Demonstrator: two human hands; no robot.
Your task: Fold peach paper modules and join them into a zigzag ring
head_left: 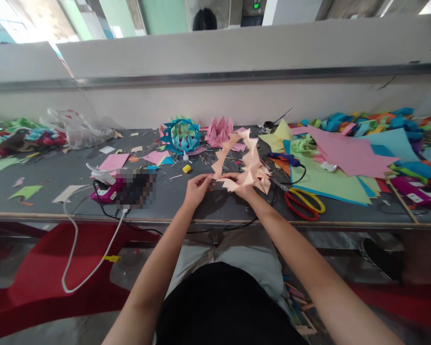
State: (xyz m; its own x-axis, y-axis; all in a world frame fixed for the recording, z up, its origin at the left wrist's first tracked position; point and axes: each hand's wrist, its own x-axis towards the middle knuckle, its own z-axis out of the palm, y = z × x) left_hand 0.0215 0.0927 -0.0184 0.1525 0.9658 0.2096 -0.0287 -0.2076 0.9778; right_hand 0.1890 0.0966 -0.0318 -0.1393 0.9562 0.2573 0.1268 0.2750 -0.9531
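A peach-coloured folded-paper ring [253, 158] with pointed spikes is held up just above the grey table [158, 211]. At its near left end my left hand [198, 189] pinches the paper between thumb and fingers. My right hand [244, 188] is closed around the near right side, its fingers partly hidden by the spikes. More peach folded pieces [263, 179] lie beside the right hand. Behind the ring stand a pink spiked paper piece [219, 132] and a blue and green spiked paper piece [182, 135].
Red-and-yellow-handled scissors [305, 203] and a blue corded tool [283, 158] lie to the right, near stacked coloured paper [348, 148]. At left are a purple power strip [107, 191], cables, paper scraps and a plastic bag [75, 132]. A red chair [61, 268] stands below.
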